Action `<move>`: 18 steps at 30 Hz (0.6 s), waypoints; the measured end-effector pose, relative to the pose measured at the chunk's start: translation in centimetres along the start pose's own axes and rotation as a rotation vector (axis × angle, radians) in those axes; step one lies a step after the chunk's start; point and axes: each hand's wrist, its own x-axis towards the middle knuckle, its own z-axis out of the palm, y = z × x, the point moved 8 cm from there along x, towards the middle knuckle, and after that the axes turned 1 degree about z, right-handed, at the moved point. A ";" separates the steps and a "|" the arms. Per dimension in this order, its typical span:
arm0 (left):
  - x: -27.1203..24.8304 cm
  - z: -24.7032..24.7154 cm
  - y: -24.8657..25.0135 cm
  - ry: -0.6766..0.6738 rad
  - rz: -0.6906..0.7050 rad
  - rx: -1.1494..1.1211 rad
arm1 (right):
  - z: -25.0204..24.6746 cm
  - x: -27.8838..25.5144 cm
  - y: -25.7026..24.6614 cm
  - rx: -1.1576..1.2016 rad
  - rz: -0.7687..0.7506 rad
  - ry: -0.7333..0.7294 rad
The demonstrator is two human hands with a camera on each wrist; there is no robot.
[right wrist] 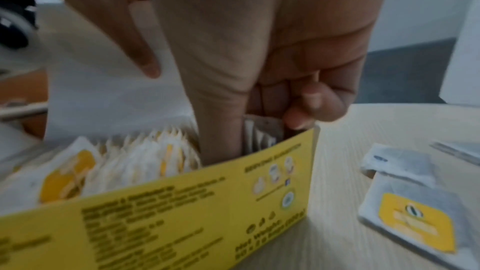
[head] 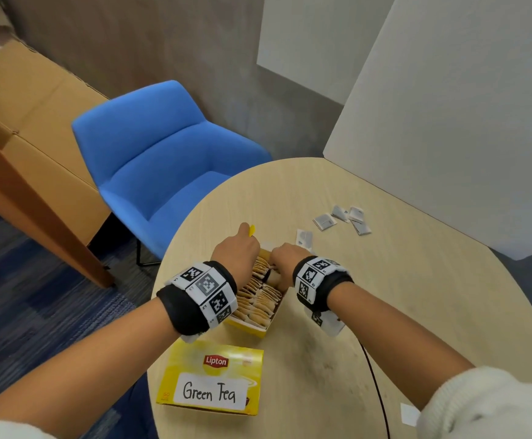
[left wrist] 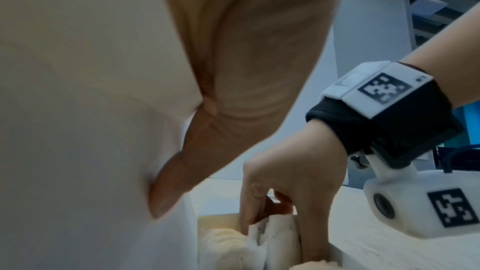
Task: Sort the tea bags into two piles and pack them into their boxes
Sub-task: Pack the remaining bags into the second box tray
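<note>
Yellow open tea box point(head: 260, 324): my right hand point(head: 285, 253) pinches tea bags point(right wrist: 262, 134) at its far end; left hand point(head: 236, 248), fingers straight, steadies the far flap.

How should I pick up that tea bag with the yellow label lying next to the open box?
Judging by its pose, pinch the tea bag with the yellow label by a bare edge, coming from above. It lies flat on the table, with another bag overlapping its far edge.
</note>
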 end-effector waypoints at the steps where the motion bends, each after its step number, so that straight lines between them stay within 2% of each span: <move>1: 0.0 0.0 0.0 0.004 -0.001 0.002 | 0.2 0.1 0.2 0.012 0.010 -0.002; 7: 0.2 0.1 0.3 -0.003 0.018 -0.001 | 1.0 0.4 0.3 -0.105 0.064 0.045; 13: 0.3 0.2 0.1 0.002 0.020 -0.018 | 1.6 0.7 0.6 -0.045 0.098 0.161; 18: -0.4 0.1 0.6 -0.002 0.008 0.018 | 1.7 1.1 1.2 0.035 0.102 0.098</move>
